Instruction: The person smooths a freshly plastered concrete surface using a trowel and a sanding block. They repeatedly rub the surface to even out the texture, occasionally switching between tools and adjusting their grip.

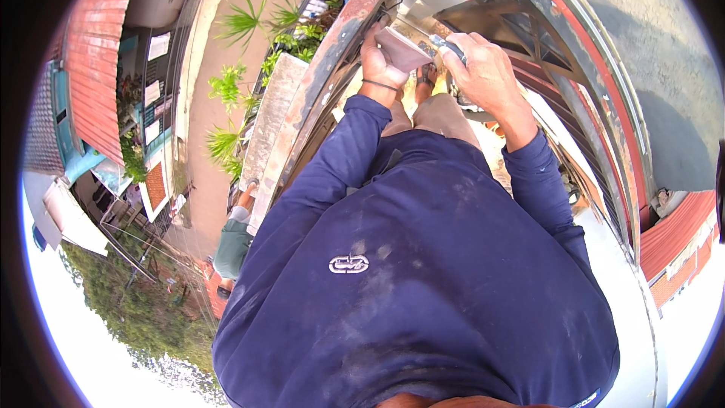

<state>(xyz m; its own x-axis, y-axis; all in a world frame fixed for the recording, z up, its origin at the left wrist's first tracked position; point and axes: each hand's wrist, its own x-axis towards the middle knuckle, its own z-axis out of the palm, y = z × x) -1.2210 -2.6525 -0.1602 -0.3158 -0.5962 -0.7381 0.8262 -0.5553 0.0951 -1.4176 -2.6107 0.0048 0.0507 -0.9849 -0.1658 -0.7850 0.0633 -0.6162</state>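
Observation:
My left hand (380, 68), a dark band at its wrist, grips a flat pinkish-grey piece (403, 48) with straight edges; its material is unclear. In my right hand (483, 75) is a hand tool (451, 47) with a dark and grey grip. From its front a thin straight rod (414, 25) points up and left, past the far edge of the flat piece. I cannot make out the tool's exact kind. Close to my left hand runs a rusty, paint-worn steel beam (332, 53). Both forearms are in dark blue sleeves.
Dark steel framing (544, 38) stands to the right, beside a red-edged roof (604, 45). My feet are far below between the structures. Green plants (302, 41) and a concrete ledge (276, 106) lie left. Another person (232, 245) in green is at the lower left.

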